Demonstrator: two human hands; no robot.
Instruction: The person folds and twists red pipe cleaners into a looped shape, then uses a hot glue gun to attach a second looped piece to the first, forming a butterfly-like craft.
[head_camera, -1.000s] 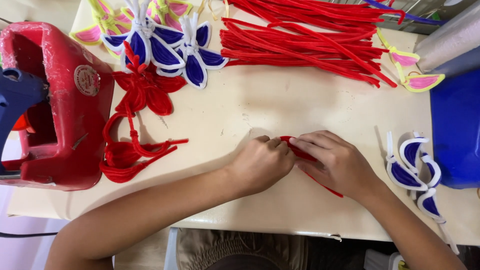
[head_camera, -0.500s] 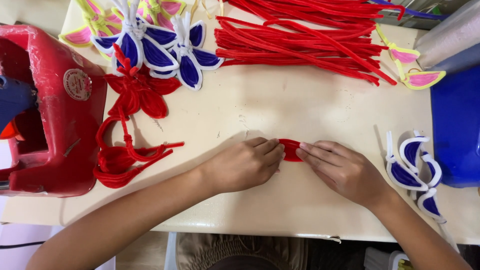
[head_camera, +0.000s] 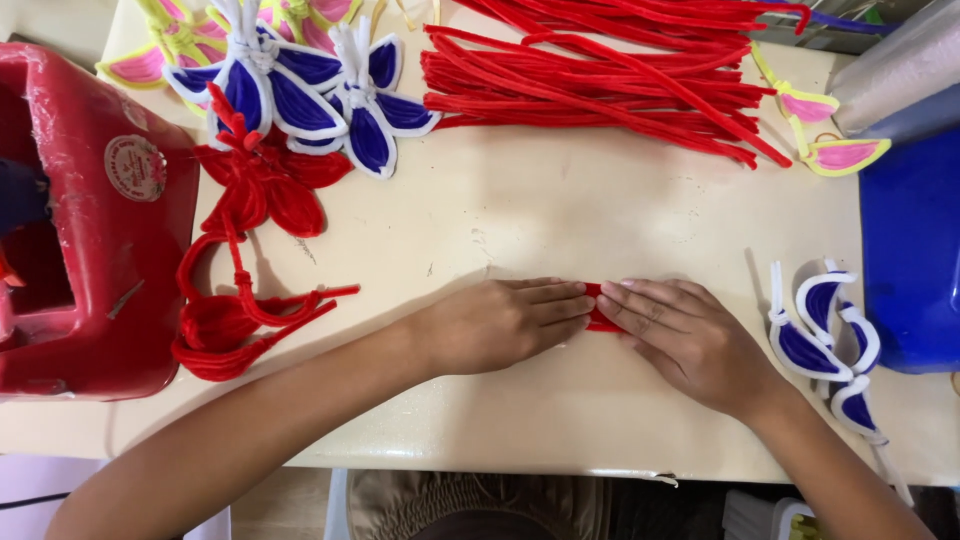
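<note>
**On the cream tabletop: two hands pressing a red pipe-cleaner piece**

Head view, centre. On the cream table, the left hand and the right hand lie palm down, fingers extended and flat, fingertips meeting. Between and beneath the fingertips sits a small red pipe-cleaner piece, pressed against the table; only a short stretch of it shows, so its full shape cannot be told. Neither hand is clenched; both press on the piece rather than pinch it.

Head view, top. A bundle of straight red pipe cleaners lies along the far edge. Left of it, blue-and-white petal flowers overlap pink-and-yellow flowers at the corner. Two loose pink-and-yellow petals lie at the right end of the bundle.

Head view, left. A finished red flower with a red stem leads down to looped red petals, just beside a red plastic stool.

Head view, right. Loose blue-and-white petals lie near the right wrist, just beside a blue container. A grey roll, possibly wrapped material, rests above it at the corner.
</note>
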